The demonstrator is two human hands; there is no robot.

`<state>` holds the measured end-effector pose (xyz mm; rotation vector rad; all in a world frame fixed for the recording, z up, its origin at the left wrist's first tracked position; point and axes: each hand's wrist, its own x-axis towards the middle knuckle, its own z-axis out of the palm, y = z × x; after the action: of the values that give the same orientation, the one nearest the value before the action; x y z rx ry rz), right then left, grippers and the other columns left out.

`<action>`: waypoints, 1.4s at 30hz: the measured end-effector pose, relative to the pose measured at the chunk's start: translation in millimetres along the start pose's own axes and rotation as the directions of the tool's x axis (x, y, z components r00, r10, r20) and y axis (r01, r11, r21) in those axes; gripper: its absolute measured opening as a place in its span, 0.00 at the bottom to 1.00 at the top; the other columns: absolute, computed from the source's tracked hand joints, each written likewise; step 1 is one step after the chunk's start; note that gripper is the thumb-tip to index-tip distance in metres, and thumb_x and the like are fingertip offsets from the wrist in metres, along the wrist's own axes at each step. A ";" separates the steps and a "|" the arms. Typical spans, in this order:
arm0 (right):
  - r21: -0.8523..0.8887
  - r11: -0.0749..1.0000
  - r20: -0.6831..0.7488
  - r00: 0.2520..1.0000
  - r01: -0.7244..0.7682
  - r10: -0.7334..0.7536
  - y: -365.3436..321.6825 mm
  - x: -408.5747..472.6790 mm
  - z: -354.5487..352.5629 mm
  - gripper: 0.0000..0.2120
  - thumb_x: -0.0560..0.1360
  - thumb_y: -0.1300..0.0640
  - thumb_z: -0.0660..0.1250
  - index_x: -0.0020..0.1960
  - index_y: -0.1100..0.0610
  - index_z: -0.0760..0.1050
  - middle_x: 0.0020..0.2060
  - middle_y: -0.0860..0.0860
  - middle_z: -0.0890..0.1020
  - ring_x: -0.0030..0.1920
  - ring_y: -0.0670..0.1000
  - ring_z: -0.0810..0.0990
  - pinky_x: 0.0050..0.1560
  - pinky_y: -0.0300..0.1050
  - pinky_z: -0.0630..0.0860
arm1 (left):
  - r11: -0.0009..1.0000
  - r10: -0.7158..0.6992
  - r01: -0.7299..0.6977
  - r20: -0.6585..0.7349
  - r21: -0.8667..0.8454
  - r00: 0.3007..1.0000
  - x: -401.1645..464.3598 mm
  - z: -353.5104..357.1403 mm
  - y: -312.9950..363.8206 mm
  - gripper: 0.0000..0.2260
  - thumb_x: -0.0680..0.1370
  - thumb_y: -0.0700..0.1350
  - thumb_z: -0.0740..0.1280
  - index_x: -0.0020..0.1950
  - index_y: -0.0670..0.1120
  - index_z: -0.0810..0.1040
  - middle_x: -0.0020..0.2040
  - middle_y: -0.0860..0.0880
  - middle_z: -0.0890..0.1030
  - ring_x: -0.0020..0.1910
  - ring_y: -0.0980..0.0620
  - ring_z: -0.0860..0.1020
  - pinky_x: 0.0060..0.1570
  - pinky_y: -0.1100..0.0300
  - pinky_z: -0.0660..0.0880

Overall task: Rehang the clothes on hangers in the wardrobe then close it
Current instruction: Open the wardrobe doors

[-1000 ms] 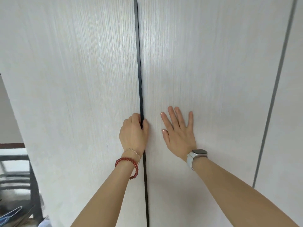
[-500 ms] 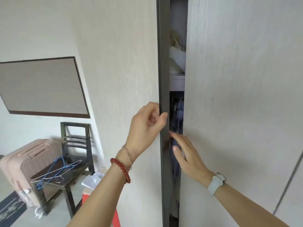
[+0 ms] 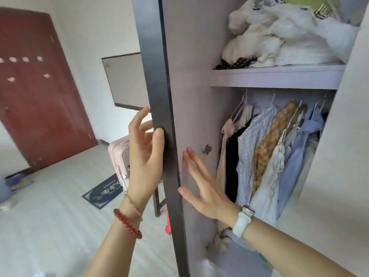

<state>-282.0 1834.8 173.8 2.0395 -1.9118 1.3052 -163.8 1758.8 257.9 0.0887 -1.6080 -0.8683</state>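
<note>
My left hand (image 3: pixel 143 156) sits at the door (image 3: pixel 179 96) edge, centre frame, thumb on it, fingers loose; right hand (image 3: pixel 201 184) presses flat on its inner face. Clothes (image 3: pixel 265 152) hang right of centre

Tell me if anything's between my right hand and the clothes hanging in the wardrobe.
Nothing visible does. Your right hand is at the inner face of the open left door, and the hanging clothes are exposed just to its right, with open space between.
</note>
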 end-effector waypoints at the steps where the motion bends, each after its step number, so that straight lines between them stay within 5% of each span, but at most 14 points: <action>1: 0.003 1.000 0.003 1.000 0.011 -0.011 -3.3 7.7 11.0 0.32 0.75 0.40 0.55 0.69 0.36 0.36 0.72 0.37 0.39 0.74 0.41 0.43 0.69 0.40 0.54 | 0.997 0.017 -0.013 -0.045 0.081 0.999 -1.4 -8.7 -4.6 0.18 0.79 0.44 0.57 0.69 0.52 0.63 0.53 0.59 0.76 0.49 0.60 0.75 0.47 0.65 0.72; 3: -0.017 0.999 0.024 0.999 0.035 -0.034 -6.9 23.1 29.5 0.32 0.77 0.44 0.56 0.69 0.34 0.36 0.72 0.38 0.38 0.74 0.44 0.44 0.68 0.42 0.57 | 0.951 0.079 -0.041 -0.112 0.305 0.991 -1.1 -22.4 -15.5 0.23 0.79 0.43 0.56 0.73 0.49 0.57 0.53 0.58 0.72 0.47 0.61 0.68 0.46 0.60 0.72; 6: -0.080 0.995 0.093 0.995 0.055 -0.048 -7.5 44.5 48.6 0.29 0.79 0.46 0.54 0.71 0.36 0.40 0.72 0.38 0.37 0.74 0.45 0.42 0.65 0.42 0.57 | 0.925 0.071 0.015 -0.212 0.379 0.975 9.9 -38.1 -34.7 0.27 0.78 0.41 0.58 0.75 0.43 0.53 0.47 0.81 0.69 0.44 0.78 0.67 0.43 0.83 0.65; 7: -0.097 0.994 0.122 0.992 0.051 -0.039 -6.8 50.7 53.0 0.28 0.79 0.47 0.54 0.73 0.38 0.42 0.73 0.40 0.38 0.74 0.46 0.41 0.67 0.43 0.57 | 0.930 0.035 0.061 -0.252 0.364 0.967 15.7 -42.7 -40.1 0.27 0.77 0.41 0.58 0.75 0.44 0.53 0.52 0.82 0.66 0.48 0.82 0.66 0.45 0.85 0.61; 9: -0.140 0.990 0.167 0.986 0.035 -0.011 -5.3 62.5 58.7 0.26 0.79 0.49 0.54 0.74 0.43 0.47 0.75 0.44 0.41 0.75 0.48 0.42 0.71 0.45 0.54 | 0.923 -0.025 0.142 -0.314 0.357 0.949 27.0 -50.4 -49.2 0.28 0.77 0.42 0.58 0.76 0.46 0.52 0.65 0.72 0.61 0.59 0.80 0.61 0.53 0.84 0.59; 12: -0.212 0.976 0.159 0.987 0.042 -0.008 -0.5 73.9 59.9 0.24 0.79 0.52 0.55 0.74 0.49 0.54 0.75 0.50 0.50 0.75 0.52 0.47 0.73 0.45 0.49 | 0.870 -0.014 0.173 -0.329 0.462 0.944 35.1 -55.3 -55.3 0.30 0.77 0.38 0.59 0.76 0.44 0.48 0.64 0.58 0.62 0.56 0.77 0.61 0.52 0.85 0.55; 16: -0.157 0.987 0.018 1.000 0.016 -0.013 13.1 60.8 46.0 0.17 0.78 0.60 0.59 0.66 0.59 0.70 0.66 0.53 0.72 0.72 0.55 0.61 0.71 0.51 0.57 | 0.702 0.023 0.243 -0.363 0.669 0.932 14.2 -41.7 -60.4 0.32 0.75 0.44 0.62 0.75 0.46 0.52 0.74 0.41 0.56 0.72 0.46 0.56 0.68 0.52 0.56; 20: -0.187 0.982 -0.171 0.985 -0.039 0.006 41.1 20.7 7.0 0.15 0.73 0.67 0.61 0.59 0.65 0.75 0.55 0.57 0.79 0.60 0.59 0.75 0.61 0.59 0.70 | 0.600 0.136 0.003 -0.105 0.800 0.985 -30.1 4.0 -65.9 0.26 0.72 0.47 0.60 0.70 0.48 0.62 0.71 0.40 0.63 0.72 0.42 0.58 0.70 0.45 0.51; 22: -0.246 0.959 -0.238 0.968 -0.139 0.080 58.5 -4.5 -22.2 0.17 0.72 0.67 0.61 0.60 0.65 0.74 0.58 0.59 0.76 0.60 0.59 0.74 0.62 0.58 0.71 | 0.680 0.032 -0.085 0.086 0.728 0.996 -48.1 33.7 -73.6 0.23 0.73 0.46 0.60 0.69 0.47 0.64 0.67 0.41 0.68 0.68 0.43 0.64 0.67 0.46 0.57; 26: -0.454 0.823 -0.394 0.906 -0.341 0.158 87.2 -57.0 -92.8 0.15 0.71 0.67 0.61 0.57 0.65 0.76 0.58 0.63 0.75 0.58 0.65 0.74 0.58 0.62 0.71 | 0.826 -0.269 0.045 0.321 0.562 0.908 -56.0 101.8 -90.6 0.18 0.78 0.45 0.59 0.68 0.45 0.67 0.60 0.48 0.75 0.61 0.47 0.71 0.61 0.56 0.60; 31: -0.560 0.527 -0.646 0.735 -0.639 0.205 100.8 -117.2 -186.0 0.18 0.71 0.60 0.59 0.58 0.61 0.76 0.64 0.63 0.71 0.65 0.65 0.68 0.63 0.71 0.60 | 0.946 -0.257 0.088 0.555 0.312 0.791 -50.5 215.1 -91.5 0.18 0.80 0.46 0.58 0.69 0.46 0.65 0.61 0.47 0.74 0.61 0.49 0.72 0.57 0.61 0.66; 33: -0.586 0.419 -0.669 0.706 -0.694 0.232 102.8 -136.1 -215.0 0.21 0.71 0.60 0.61 0.64 0.59 0.72 0.69 0.61 0.67 0.69 0.63 0.62 0.65 0.70 0.54 | 0.976 -0.209 0.114 0.630 0.187 0.748 -46.7 266.1 -82.4 0.21 0.79 0.46 0.60 0.71 0.44 0.62 0.66 0.43 0.69 0.65 0.45 0.68 0.63 0.59 0.64; 38: -0.502 0.331 -0.696 0.601 -0.799 0.394 113.3 -170.1 -258.4 0.31 0.76 0.56 0.61 0.74 0.53 0.50 0.72 0.51 0.39 0.74 0.59 0.42 0.73 0.60 0.49 | 0.947 -0.157 0.307 0.691 -0.099 0.706 -25.5 365.6 -43.9 0.41 0.72 0.45 0.71 0.75 0.41 0.48 0.74 0.45 0.58 0.73 0.50 0.57 0.73 0.54 0.54; 42: -0.494 0.322 -0.620 0.587 -0.808 0.522 123.1 -183.3 -261.3 0.32 0.78 0.51 0.56 0.74 0.50 0.40 0.73 0.51 0.35 0.74 0.56 0.37 0.74 0.50 0.42 | 0.849 -0.273 0.491 0.632 -0.197 0.725 -25.8 384.8 -39.4 0.39 0.71 0.39 0.72 0.74 0.41 0.52 0.72 0.44 0.63 0.71 0.49 0.62 0.70 0.48 0.60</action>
<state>-499.8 2098.7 172.4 0.4935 -2.5814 0.5900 -511.2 1927.4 224.7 -0.1151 -2.0101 -1.6335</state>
